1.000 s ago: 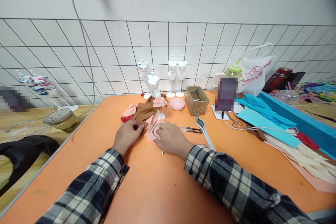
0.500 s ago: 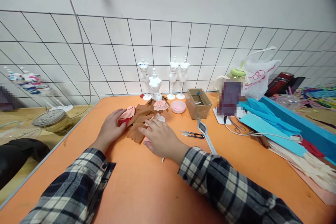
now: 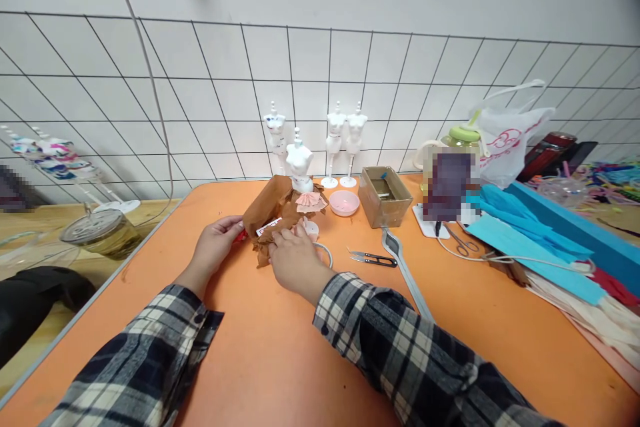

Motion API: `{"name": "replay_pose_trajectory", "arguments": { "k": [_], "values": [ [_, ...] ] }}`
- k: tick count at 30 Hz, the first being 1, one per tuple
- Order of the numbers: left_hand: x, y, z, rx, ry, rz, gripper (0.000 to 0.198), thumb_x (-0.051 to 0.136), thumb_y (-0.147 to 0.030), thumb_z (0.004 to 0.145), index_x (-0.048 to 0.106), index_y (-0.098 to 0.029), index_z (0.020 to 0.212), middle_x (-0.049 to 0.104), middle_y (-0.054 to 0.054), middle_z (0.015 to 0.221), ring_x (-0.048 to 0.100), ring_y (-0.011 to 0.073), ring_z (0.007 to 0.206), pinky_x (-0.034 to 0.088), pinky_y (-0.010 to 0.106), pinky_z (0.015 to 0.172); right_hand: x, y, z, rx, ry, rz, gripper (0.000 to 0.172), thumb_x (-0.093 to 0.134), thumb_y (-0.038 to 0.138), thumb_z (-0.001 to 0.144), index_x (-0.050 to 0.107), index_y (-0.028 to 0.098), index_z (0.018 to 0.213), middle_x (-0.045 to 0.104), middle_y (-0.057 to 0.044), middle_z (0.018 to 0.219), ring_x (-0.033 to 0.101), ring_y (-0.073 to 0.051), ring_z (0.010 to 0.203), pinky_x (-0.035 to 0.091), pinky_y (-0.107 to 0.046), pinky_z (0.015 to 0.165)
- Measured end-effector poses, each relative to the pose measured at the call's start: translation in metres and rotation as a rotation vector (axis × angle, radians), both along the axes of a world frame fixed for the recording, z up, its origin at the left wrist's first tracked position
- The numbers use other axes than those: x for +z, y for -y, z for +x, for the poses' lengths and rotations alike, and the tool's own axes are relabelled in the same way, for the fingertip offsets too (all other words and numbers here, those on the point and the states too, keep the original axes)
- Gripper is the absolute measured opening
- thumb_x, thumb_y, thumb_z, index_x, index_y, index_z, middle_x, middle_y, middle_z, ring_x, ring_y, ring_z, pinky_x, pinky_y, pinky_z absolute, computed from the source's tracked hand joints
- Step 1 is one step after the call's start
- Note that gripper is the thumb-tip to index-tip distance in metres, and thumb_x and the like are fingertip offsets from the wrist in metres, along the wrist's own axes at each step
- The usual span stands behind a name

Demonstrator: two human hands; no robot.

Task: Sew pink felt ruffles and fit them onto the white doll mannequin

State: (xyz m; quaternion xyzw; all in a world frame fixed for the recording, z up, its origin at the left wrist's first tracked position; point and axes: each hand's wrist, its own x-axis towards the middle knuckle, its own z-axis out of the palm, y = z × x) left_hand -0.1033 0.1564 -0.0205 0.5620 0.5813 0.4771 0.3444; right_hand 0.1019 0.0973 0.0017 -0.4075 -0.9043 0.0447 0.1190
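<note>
Brown crinkled cloth or paper [image 3: 270, 203] lies bunched before the white dress-form mannequin [image 3: 299, 159], one part folded upward. My left hand [image 3: 219, 240] is closed in a pinch at the left edge of the brown material, with a bit of red [image 3: 241, 237] under its fingertips. My right hand [image 3: 299, 265] rests palm down on the near part of the pile, its fingers stretched over it and its thumb hidden. A small printed white label [image 3: 269, 227] shows between the hands. A ruffled pink piece [image 3: 311, 201] sits at the mannequin's foot.
Behind stand more small mannequins [image 3: 336, 140]. To the right are a pink bowl [image 3: 344, 203], a cardboard box [image 3: 391, 210], thread snips [image 3: 374, 259], a grey strap [image 3: 407, 273], scissors [image 3: 466, 243] and blue sheets [image 3: 540, 253]. A lidded tin [image 3: 100, 230] stands left of the table.
The brown material at the left has been folded up, uncovering the white label. The pink piece by my left hand is out of sight. My right hand has shifted slightly, with its fingers closer together.
</note>
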Motion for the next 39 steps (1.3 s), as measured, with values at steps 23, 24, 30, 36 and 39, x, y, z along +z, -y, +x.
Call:
{"name": "replay_pose_trajectory", "arguments": {
  "k": [23,24,30,36,39],
  "values": [
    [0.003,0.015,-0.001,-0.063,-0.321,-0.025,0.032,0.052,-0.047,0.075,0.061,-0.018,0.083,0.058,-0.002,0.059,0.053,0.0141,0.047,0.044,0.024,0.047,0.006,-0.008,-0.002,-0.213,0.027,0.082,0.023,0.045,0.017,0.088,0.058,0.016,0.108,0.071,-0.010,0.084,0.067,-0.024,0.077,0.046,-0.036,0.073],
    [0.002,0.013,-0.001,0.009,-0.347,-0.021,0.032,0.051,-0.048,0.076,0.061,-0.018,0.082,0.058,-0.002,0.059,0.054,0.0148,0.049,0.044,0.024,0.047,0.005,-0.011,-0.004,-0.216,0.033,0.073,0.024,0.046,0.014,0.087,0.058,0.016,0.108,0.070,-0.010,0.084,0.067,-0.024,0.076,0.047,-0.035,0.070],
    [0.003,0.007,-0.003,0.281,-0.621,0.050,0.026,0.055,-0.033,0.075,0.066,-0.021,0.096,0.069,0.005,0.078,0.062,0.0222,0.072,0.043,0.028,0.061,0.006,-0.027,-0.014,-0.151,0.002,0.105,0.018,0.049,0.013,0.086,0.064,0.015,0.096,0.066,-0.013,0.103,0.057,-0.026,0.105,0.048,-0.036,0.080],
    [0.006,0.007,-0.009,0.294,-0.905,0.169,0.026,0.048,-0.019,0.076,0.068,-0.019,0.092,0.070,0.009,0.092,0.064,0.0258,0.087,0.047,0.033,0.071,0.001,-0.035,-0.018,-0.149,0.002,0.049,0.030,0.053,0.011,0.081,0.061,0.013,0.110,0.063,-0.016,0.110,0.059,-0.025,0.099,0.051,-0.032,0.074],
    [0.005,0.005,-0.010,0.261,-0.916,0.143,0.026,0.047,-0.021,0.076,0.071,-0.019,0.089,0.071,0.009,0.089,0.065,0.0254,0.085,0.049,0.033,0.072,-0.003,-0.039,-0.018,-0.162,0.015,0.005,0.020,0.054,0.012,0.080,0.066,0.012,0.096,0.066,-0.018,0.103,0.060,-0.027,0.097,0.051,-0.034,0.074]
  ]
}}
